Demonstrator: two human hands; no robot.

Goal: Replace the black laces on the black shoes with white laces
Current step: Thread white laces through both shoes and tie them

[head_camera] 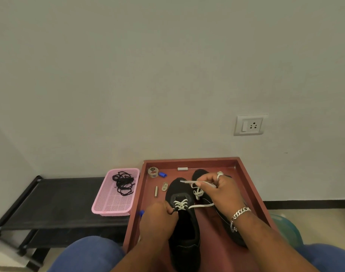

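Two black shoes lie toes-away in a red-brown tray (250,185). The left shoe (184,228) has a white lace (180,205) crossed through its lower eyelets. My left hand (158,220) grips this shoe at its left eyelet edge. My right hand (220,190) is raised above the right shoe (202,173) and pinches the free end of the white lace, which runs from the left shoe up to the fingers. The right shoe, mostly hidden by my right hand and arm, also shows white lacing (198,193). Removed black laces (123,182) lie tangled in a pink basket (112,205).
The basket sits on a low black rack (50,203) left of the tray. In the tray's far left lie a tape roll (153,172), a blue cap (162,174), a small white piece (182,169) and small metal parts (164,186). A wall stands close behind.
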